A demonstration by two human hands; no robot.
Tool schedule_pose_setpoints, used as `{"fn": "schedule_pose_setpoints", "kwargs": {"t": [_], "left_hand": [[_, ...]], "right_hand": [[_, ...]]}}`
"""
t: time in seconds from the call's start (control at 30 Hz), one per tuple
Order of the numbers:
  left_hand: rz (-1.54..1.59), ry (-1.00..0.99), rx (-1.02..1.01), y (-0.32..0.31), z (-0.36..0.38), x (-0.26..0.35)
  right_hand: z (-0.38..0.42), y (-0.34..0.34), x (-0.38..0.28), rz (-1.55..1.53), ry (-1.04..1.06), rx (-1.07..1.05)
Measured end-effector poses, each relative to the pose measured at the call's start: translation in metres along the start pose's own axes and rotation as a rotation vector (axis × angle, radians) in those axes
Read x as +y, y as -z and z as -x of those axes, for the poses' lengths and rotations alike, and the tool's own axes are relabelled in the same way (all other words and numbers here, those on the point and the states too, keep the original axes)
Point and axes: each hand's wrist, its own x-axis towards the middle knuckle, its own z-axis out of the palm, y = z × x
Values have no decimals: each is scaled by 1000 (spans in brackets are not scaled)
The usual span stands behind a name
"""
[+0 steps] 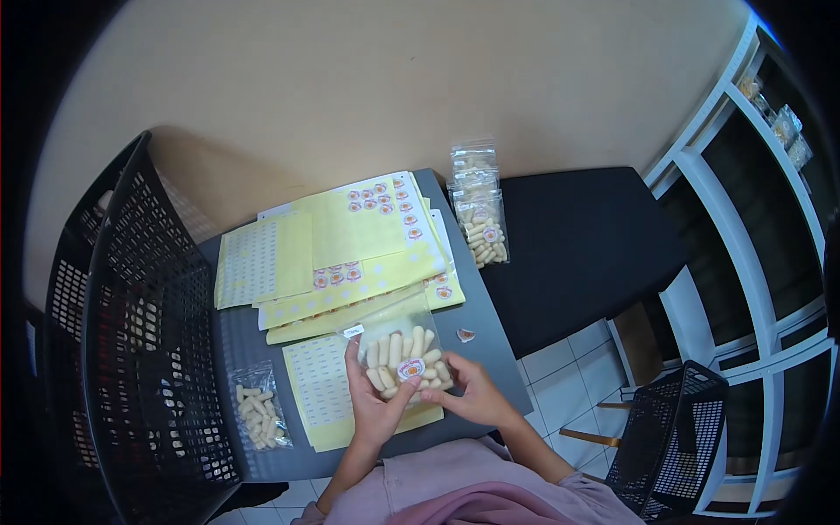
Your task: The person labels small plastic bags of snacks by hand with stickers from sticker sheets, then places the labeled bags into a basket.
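Note:
Both hands hold a clear plastic bag (394,352) of pale finger-shaped pieces above the grey table. My left hand (378,407) grips its left and lower side, with the thumb at a round red and white sticker (410,369). On the right side of the bag is my right hand (472,394), its thumb by the lower edge. A small white label (353,332) sits near the bag's upper left. Beneath the bag lies a yellow sheet of small labels (317,385). A loose round sticker (465,335) rests to the right.
Yellow sticker sheets (367,227) overlap at the back of the grey table (490,376). Another filled bag (258,416) lies left, beside a tall black crate (162,350). Several bags (486,229) line the black surface (577,245). White shelving (752,262) and a black basket (669,437) stand right.

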Motion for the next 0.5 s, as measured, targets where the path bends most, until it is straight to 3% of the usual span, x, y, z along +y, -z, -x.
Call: {"fn": "schedule_pose_setpoints", "kwargs": {"t": [0.07, 0.2, 0.27, 0.33, 0.4, 0.47, 0.5], "left_hand": [[-10, 19, -11, -2, -3, -6], [-91, 57, -79, -14, -10, 2], [-78, 80, -57, -17, -12, 0], [-66, 100, -35, -15, -15, -4], [-143, -18, 44, -8, -20, -11], [-75, 47, 61, -8, -23, -10], [-86, 63, 84, -8, -23, -11]], "right_hand": [[3, 1, 4, -258, -128, -12], [0, 15, 7, -281, -43, -26], [-3, 31, 6, -179, -50, -130], [-19, 68, 8, -17, 143, -14], [-46, 117, 38, 150, 146, 386], [-66, 144, 45, 778, 154, 578], [-74, 149, 48, 780, 157, 579]]}}
